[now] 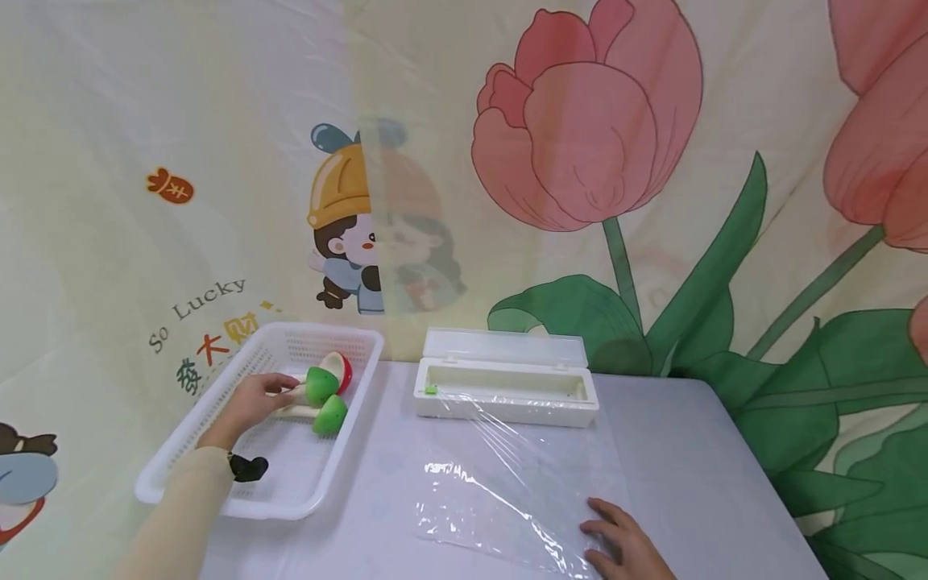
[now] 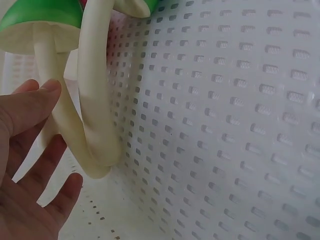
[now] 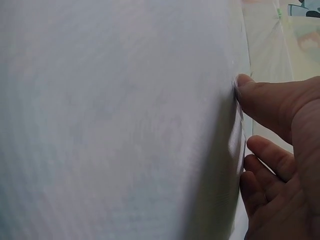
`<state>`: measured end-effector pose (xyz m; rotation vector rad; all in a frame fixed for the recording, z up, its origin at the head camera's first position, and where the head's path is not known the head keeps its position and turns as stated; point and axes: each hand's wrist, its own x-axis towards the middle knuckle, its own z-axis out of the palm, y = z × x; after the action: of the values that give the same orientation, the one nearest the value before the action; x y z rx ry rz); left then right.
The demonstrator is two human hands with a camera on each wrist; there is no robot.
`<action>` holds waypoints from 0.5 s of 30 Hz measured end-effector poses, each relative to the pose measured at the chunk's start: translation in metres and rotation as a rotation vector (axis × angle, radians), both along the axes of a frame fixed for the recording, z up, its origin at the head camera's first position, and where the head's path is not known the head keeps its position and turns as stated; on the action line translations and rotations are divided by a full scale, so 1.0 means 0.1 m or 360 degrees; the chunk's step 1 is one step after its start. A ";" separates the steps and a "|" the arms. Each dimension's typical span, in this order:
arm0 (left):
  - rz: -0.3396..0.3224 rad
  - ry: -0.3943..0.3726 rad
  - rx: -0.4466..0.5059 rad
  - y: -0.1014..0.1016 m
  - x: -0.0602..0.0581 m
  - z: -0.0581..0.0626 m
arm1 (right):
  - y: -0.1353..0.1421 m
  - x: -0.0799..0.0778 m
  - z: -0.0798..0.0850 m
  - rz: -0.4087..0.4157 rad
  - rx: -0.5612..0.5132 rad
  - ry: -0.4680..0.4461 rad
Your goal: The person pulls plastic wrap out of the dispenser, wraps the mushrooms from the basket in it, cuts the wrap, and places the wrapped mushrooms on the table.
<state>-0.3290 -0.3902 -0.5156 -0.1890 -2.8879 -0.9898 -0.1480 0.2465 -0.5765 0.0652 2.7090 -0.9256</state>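
Note:
My left hand [image 1: 250, 403] reaches into a white plastic basket [image 1: 312, 501]. Between thumb and fingers it pinches the pale stem of a green-capped toy mushroom [image 1: 321, 387]; in the left wrist view the stem [image 2: 56, 92] passes between them. A second green-capped mushroom [image 1: 330, 416] and a red-capped one [image 1: 345, 372] lie beside it. On the table, my right hand [image 1: 625, 544] rests its spread fingers on the near right edge of a clear sheet of cling film [image 1: 500, 507]. The film stretches from a white dispenser box [image 1: 500, 412].
The dispenser's translucent lid [image 1: 503, 346] stands raised at the back, and a small green piece [image 1: 431, 390] sits at its left end. A white cloth covers the table [image 1: 674, 451]. Behind hangs a printed curtain [image 1: 435, 48] with tulips and cartoon figures.

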 end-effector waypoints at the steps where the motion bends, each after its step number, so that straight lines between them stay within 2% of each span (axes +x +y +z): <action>1: 0.0005 0.0002 -0.0002 0.00 0.00 0.00 | 0.00 0.00 0.00 -0.0002 0.0001 0.0005; 8: -0.0061 0.0106 -0.0024 0.01 -0.01 -0.03 | -0.04 0.01 0.02 0.0001 0.0021 0.0031; 15: -0.0117 0.0080 -0.0030 0.02 -0.04 -0.07 | -0.04 0.02 0.02 -0.0003 0.0028 0.0024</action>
<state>-0.3329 -0.3887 -0.5230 -0.3187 -2.8645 -0.9551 -0.1460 0.2426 -0.5744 0.0651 2.7315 -0.9063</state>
